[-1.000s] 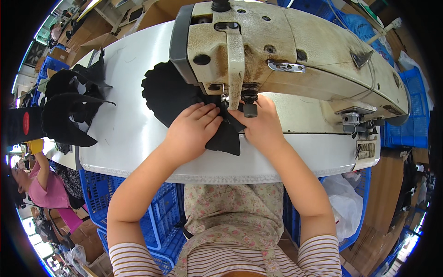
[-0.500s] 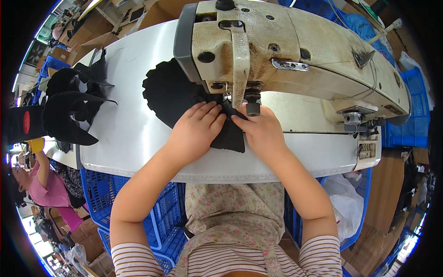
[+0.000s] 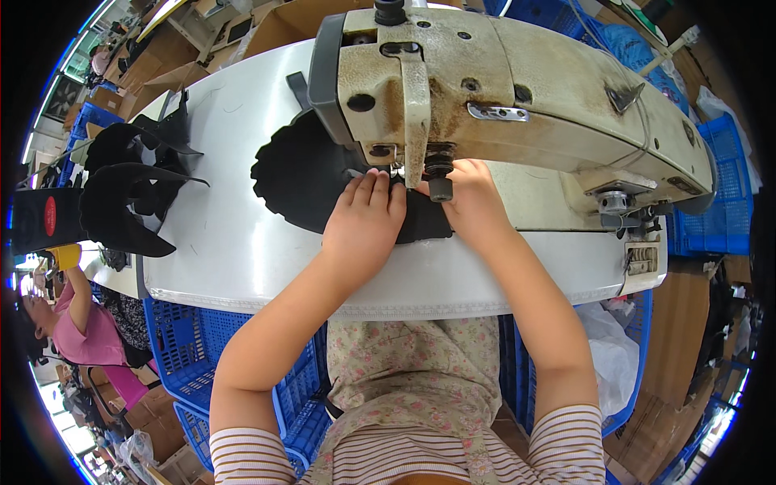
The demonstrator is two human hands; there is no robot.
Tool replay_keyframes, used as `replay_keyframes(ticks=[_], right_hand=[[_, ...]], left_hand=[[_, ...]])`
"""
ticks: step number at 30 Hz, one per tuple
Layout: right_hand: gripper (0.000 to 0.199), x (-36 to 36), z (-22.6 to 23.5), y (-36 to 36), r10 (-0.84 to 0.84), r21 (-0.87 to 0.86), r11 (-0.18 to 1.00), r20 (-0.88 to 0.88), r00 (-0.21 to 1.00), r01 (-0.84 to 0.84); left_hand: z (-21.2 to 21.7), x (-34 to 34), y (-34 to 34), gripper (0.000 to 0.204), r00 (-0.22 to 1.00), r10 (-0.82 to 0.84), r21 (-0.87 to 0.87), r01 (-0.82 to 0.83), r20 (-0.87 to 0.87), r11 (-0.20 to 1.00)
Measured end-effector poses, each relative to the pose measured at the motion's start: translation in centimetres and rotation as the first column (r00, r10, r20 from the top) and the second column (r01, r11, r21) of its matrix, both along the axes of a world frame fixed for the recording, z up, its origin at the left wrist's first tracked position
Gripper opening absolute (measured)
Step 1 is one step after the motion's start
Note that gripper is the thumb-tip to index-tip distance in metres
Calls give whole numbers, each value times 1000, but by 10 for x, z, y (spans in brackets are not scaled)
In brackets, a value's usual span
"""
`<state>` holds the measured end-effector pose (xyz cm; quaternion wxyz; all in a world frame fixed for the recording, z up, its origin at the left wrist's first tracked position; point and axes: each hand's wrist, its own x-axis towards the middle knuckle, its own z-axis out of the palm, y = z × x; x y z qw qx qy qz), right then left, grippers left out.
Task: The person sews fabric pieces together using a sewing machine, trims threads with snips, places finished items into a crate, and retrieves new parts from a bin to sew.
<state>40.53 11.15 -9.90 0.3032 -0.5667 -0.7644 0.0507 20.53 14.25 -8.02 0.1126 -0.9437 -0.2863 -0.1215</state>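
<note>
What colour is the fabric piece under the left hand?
The fabric piece is black, seen best in the head view.

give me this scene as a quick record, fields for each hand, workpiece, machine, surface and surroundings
left hand: left hand laid flat on the fabric, fingers pointing toward the needle area
right hand: right hand at the fabric's right part, fingertips partly hidden behind the machine
workpiece: black fabric, notched edge at left
machine: cream sewing machine, stained, its head over the fabric
surface: white table
left side: shaped black pieces
below: blue crate
background: person in pink
</note>
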Motion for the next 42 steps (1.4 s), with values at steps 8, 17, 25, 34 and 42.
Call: replay_keyframes(ticks=[8,17,25,34,42], right_hand=[[29,2,4,4,-2,-37,999,-111,994,-2],[31,6,10,0,30,-27,999,-77,997,-32],[15,9,-2,-7,87,101,990,77,993,-94],[27,5,-3,-13,93,130,984,196,976,-120],[28,5,-4,-12,113,94,987,136,984,-126]], left_hand=[[3,5,5,49,999,11,-16,-10,45,1000],[17,9,-13,44,995,83,-114,-89,-49,989],[13,-18,10,43,997,-73,-102,76,33,992],[12,-28,24,48,985,-168,-102,172,46,980],[12,-29,29,51,982,-187,-84,189,36,978]])
